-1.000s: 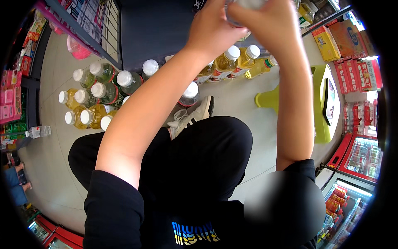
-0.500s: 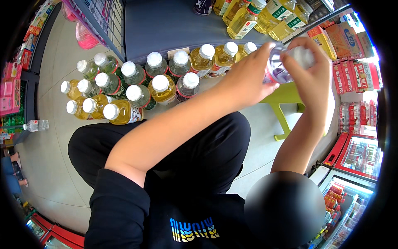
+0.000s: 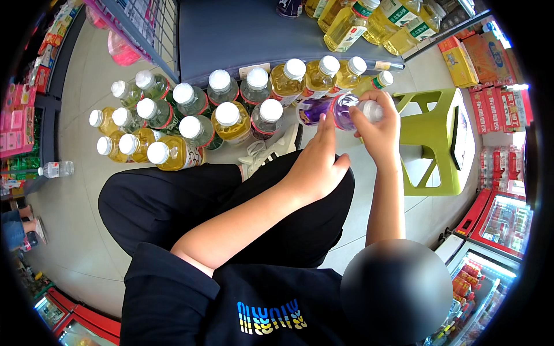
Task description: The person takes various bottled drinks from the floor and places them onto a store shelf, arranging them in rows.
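Observation:
My right hand grips a clear bottle with a purple label by its white-capped end, and the bottle lies almost level in the air. Flat and stretched out, the fingers of my left hand reach up to the bottle's near side; whether they touch it I cannot tell. To the left on the floor stand several white-capped bottles, some with yellow liquid and others clear with red-edged labels. More yellow bottles line the shelf's front edge.
A dark shelf lies ahead, with oil-coloured bottles at its right. Beside my right hand stands a green plastic stool. A wire rack rises at the shelf's left end. Drink coolers stand at right; a person's foot shows far left.
The bottle has come down and left, turning to lie level with its purple label showing. My left hand has let go and moved down; my right hand still holds the capped end.

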The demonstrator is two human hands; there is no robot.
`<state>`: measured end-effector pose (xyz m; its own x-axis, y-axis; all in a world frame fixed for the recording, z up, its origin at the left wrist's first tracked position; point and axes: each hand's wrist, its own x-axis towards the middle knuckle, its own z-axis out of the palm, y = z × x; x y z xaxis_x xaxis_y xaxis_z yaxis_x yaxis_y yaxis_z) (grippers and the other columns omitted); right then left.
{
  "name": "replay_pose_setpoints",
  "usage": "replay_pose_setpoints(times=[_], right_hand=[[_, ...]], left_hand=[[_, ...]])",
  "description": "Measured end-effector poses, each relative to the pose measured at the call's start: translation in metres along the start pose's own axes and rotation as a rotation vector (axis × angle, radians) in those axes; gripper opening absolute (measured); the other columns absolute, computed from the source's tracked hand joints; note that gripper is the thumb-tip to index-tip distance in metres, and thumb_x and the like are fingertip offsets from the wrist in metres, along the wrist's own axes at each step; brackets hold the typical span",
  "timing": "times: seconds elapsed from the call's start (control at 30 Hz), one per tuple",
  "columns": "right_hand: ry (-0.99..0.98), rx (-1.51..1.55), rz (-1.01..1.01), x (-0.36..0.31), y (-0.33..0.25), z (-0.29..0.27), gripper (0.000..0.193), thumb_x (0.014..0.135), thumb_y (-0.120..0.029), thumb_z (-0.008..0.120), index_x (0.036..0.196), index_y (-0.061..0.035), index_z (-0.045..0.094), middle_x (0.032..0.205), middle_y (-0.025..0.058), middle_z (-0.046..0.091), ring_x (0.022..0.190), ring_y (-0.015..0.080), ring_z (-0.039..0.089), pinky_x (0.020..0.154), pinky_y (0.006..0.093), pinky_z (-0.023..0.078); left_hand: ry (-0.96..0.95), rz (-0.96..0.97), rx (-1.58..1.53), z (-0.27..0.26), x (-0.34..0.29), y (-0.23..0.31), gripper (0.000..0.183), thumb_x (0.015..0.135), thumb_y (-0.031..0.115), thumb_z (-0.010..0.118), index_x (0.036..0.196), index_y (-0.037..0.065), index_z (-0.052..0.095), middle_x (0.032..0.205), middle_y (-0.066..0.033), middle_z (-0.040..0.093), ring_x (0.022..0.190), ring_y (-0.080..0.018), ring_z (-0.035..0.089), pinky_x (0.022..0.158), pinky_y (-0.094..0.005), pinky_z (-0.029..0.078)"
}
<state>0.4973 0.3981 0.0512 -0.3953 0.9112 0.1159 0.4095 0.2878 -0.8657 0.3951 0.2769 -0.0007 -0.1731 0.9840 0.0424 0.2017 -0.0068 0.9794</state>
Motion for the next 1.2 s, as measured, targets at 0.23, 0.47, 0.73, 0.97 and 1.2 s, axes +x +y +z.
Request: replay_pose_setpoints(times=[0.23, 0.47, 0.73, 0.97, 1.2], right_hand=[[0.028, -0.078, -0.077, 0.002, 0.017, 0.02, 0.027, 0.075, -0.01, 0.075, 0.097, -0.0021, 0.063, 0.095, 0.0083, 0.057, 0.082, 0.0208, 0.06, 0.07, 0.0326, 0.052], [0.061, -0.029, -0.112, -0.002, 0.024, 0.018, 0.026, 0.073, -0.01, 0.075, 0.095, -0.0023, 0.063, 0.094, 0.0093, 0.059, 0.084, 0.0244, 0.06, 0.078, 0.0346, 0.05], [0.026, -0.14, -0.104, 0.011, 0.037, 0.027, 0.029, 0.073, -0.015, 0.075, 0.097, -0.0027, 0.066, 0.096, 0.0121, 0.06, 0.088, 0.0299, 0.063, 0.08, 0.0372, 0.051], [-0.05, -0.203, -0.06, 0.023, 0.059, 0.048, 0.034, 0.074, -0.019, 0.075, 0.102, -0.0015, 0.068, 0.108, 0.0171, 0.063, 0.099, 0.0363, 0.065, 0.088, 0.0412, 0.052], [-0.04, -0.283, -0.047, 0.031, 0.061, 0.053, 0.038, 0.074, -0.021, 0.078, 0.106, -0.0031, 0.068, 0.108, 0.0178, 0.063, 0.101, 0.0382, 0.063, 0.089, 0.043, 0.051]], left_hand=[[0.02, -0.042, -0.095, -0.006, 0.003, 0.001, 0.087, 0.091, 0.014, 0.062, 0.152, -0.017, 0.008, 0.152, -0.0457, 0.021, 0.15, -0.0497, 0.018, 0.122, -0.0453, 0.025], [0.018, -0.021, 0.003, -0.003, -0.001, -0.001, 0.088, 0.09, 0.016, 0.064, 0.152, -0.017, 0.011, 0.153, -0.0442, 0.023, 0.15, -0.0483, 0.02, 0.122, -0.0448, 0.025], [0.01, -0.143, -0.545, -0.003, 0.031, -0.031, 0.078, 0.089, 0.005, 0.055, 0.16, 0.005, 0.022, 0.159, -0.011, 0.035, 0.149, -0.0224, 0.028, 0.12, -0.0346, 0.024], [-0.109, -0.401, -0.629, -0.023, 0.041, -0.04, 0.072, 0.092, 0.015, 0.048, 0.161, 0.021, 0.028, 0.143, -0.0008, 0.048, 0.11, -0.0116, 0.05, 0.094, -0.0315, 0.046], [-0.12, -0.473, -0.602, -0.023, 0.045, -0.055, 0.075, 0.093, 0.012, 0.045, 0.163, 0.021, 0.02, 0.154, -0.0039, 0.041, 0.109, -0.0155, 0.054, 0.092, -0.0335, 0.049]])
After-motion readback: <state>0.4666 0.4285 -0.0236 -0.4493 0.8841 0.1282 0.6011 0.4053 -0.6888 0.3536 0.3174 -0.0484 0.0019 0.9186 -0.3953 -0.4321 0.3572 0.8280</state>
